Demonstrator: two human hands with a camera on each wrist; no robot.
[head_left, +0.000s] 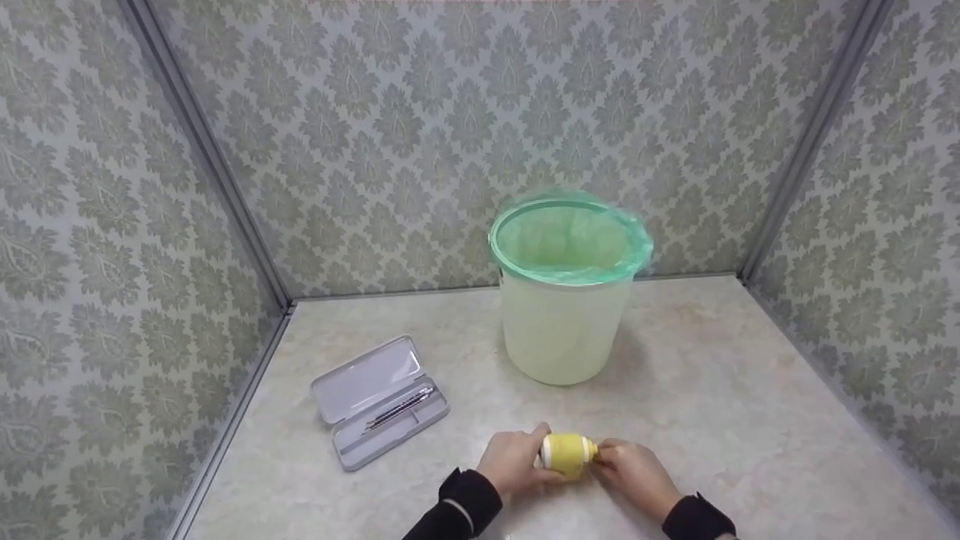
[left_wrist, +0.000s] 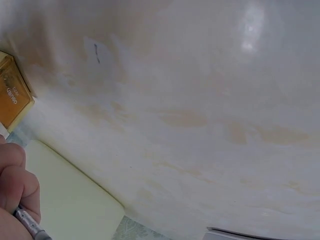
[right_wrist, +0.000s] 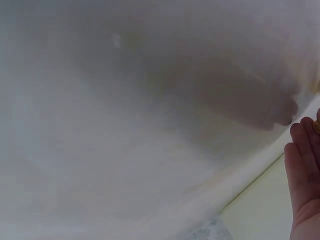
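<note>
A small yellow-and-white pencil sharpener (head_left: 566, 453) lies between the two hands, low in the head view. My left hand (head_left: 513, 459) holds it from the left with curled fingers, and a silver pencil (left_wrist: 31, 223) pokes out of that hand in the left wrist view. The sharpener's amber see-through side (left_wrist: 13, 92) shows at the left edge there. With fingertips at the small yellow knob on its right end, my right hand (head_left: 636, 474) pinches it. In the right wrist view only part of the right hand (right_wrist: 304, 170) is visible, with the knob mostly cut off.
An open grey pencil case (head_left: 390, 424) with several striped pencils (head_left: 397, 409) lies at the left of the table. Behind the hands stands a pale bin (head_left: 564, 330) lined with a green bag (head_left: 574, 274). Patterned partition walls (head_left: 480, 135) enclose the marbled tabletop (head_left: 720, 390).
</note>
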